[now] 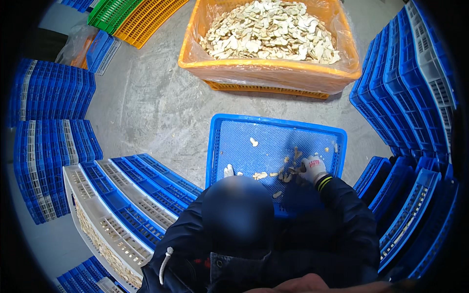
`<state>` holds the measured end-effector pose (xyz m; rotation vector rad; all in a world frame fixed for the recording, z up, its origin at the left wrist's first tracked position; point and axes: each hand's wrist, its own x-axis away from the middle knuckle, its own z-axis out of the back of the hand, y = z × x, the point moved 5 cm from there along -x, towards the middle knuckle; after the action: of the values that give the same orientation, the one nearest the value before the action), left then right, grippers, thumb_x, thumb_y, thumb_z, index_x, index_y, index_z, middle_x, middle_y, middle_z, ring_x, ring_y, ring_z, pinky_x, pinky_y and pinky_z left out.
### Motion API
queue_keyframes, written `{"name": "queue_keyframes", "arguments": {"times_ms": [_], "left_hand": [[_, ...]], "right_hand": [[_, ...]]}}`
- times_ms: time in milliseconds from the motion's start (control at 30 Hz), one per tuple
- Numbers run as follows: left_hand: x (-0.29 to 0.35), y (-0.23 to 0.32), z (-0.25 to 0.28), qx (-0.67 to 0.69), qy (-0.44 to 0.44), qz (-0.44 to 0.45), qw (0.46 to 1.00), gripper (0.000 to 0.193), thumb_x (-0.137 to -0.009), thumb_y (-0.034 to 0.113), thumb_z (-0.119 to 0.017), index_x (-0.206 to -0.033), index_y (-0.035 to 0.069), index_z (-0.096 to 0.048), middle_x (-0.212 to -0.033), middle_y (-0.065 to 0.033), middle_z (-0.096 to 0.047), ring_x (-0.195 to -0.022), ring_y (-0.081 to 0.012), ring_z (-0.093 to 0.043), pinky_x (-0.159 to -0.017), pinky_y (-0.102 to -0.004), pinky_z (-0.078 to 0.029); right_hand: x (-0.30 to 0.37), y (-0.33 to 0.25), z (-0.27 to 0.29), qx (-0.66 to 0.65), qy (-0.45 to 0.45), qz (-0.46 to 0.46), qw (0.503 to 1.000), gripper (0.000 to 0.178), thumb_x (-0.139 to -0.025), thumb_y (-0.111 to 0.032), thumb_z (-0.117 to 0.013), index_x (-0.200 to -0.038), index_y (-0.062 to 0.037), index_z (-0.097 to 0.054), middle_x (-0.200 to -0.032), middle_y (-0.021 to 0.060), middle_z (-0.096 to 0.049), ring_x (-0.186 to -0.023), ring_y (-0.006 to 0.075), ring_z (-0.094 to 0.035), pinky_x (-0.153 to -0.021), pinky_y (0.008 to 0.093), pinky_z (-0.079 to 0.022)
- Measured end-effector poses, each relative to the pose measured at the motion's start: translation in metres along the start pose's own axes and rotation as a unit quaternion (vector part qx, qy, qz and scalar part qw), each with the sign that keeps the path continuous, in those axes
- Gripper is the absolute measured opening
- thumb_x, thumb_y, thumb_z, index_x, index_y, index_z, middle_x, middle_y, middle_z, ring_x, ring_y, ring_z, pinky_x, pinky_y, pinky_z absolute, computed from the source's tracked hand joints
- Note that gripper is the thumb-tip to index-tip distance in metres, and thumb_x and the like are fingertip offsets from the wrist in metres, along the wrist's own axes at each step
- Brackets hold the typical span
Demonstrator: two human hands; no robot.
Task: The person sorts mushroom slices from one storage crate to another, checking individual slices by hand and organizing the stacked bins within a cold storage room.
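A blue mesh tray (273, 151) lies on the floor in front of me, with pale, flat, irregular slices (262, 175) scattered over its nearer half. My right hand (313, 167), in a white glove with red print, is over the right side of the tray. Its fingers bend down around some slices in the shadow there, closed on them as far as I can see. Of my left hand (228, 170) only white-gloved fingertips show, stretched out on the tray at its left side; a blurred round shape and my dark sleeve hide the rest.
Beyond the tray stands an orange crate (273, 68), lined with clear plastic and heaped with similar slices. Blue and white crate stacks rise close on my left (132, 190) and right (405, 83). More blue stacks (53, 93) and a green crate (110, 14) stand farther left.
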<state>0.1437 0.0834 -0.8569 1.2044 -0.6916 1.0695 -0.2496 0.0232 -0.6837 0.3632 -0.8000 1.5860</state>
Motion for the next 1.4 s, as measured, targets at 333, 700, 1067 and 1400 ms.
{"name": "queue_keyframes", "arguments": {"times_ms": [333, 700, 1067, 1400], "left_hand": [[-0.006, 0.005, 0.004, -0.013, 0.013, 0.004, 1.000, 0.104, -0.066, 0.075, -0.063, -0.148, 0.014, -0.039, -0.154, -0.0364, -0.011, -0.143, -0.0533, -0.007, -0.116, -0.0609, -0.006], [0.053, 0.075, 0.047, -0.102, 0.010, 0.113, 0.988, 0.101, -0.074, 0.060, -0.070, -0.154, 0.021, -0.023, -0.155, -0.0321, 0.016, -0.145, -0.0515, 0.004, -0.115, -0.0561, -0.021], [0.064, 0.063, 0.046, -0.088, 0.050, 0.115, 0.988, 0.100, -0.073, 0.058, -0.072, -0.153, 0.022, -0.025, -0.155, -0.0314, 0.016, -0.145, -0.0512, 0.005, -0.112, -0.0616, -0.023], [0.050, 0.049, 0.034, -0.011, 0.113, 0.141, 0.983, 0.099, -0.073, 0.054, -0.073, -0.153, 0.020, -0.024, -0.156, -0.0312, 0.015, -0.146, -0.0498, 0.004, -0.112, -0.0609, -0.024]], "right_hand": [[-0.001, 0.007, -0.008, -0.012, -0.011, -0.041, 0.999, 0.039, -0.080, -0.032, -0.071, -0.110, -0.0089, -0.064, -0.112, 0.0134, -0.062, -0.106, 0.0304, -0.061, -0.090, 0.0416, -0.050], [0.038, 0.015, -0.015, -0.068, -0.117, 0.010, 0.991, 0.038, -0.081, -0.041, -0.068, -0.100, -0.0081, -0.067, -0.093, 0.0143, -0.069, -0.094, 0.0330, -0.066, -0.084, 0.0412, -0.051], [0.019, -0.026, -0.063, 0.266, -0.036, 0.104, 0.958, 0.040, -0.086, -0.032, -0.063, -0.118, -0.0113, -0.054, -0.105, 0.0040, -0.061, -0.100, 0.0223, -0.055, -0.081, 0.0377, -0.044], [0.028, -0.003, -0.075, 0.151, 0.033, 0.191, 0.969, 0.073, -0.070, -0.048, -0.074, -0.128, -0.0093, -0.051, -0.115, 0.0069, -0.058, -0.106, 0.0259, -0.055, -0.087, 0.0382, -0.045]]}}
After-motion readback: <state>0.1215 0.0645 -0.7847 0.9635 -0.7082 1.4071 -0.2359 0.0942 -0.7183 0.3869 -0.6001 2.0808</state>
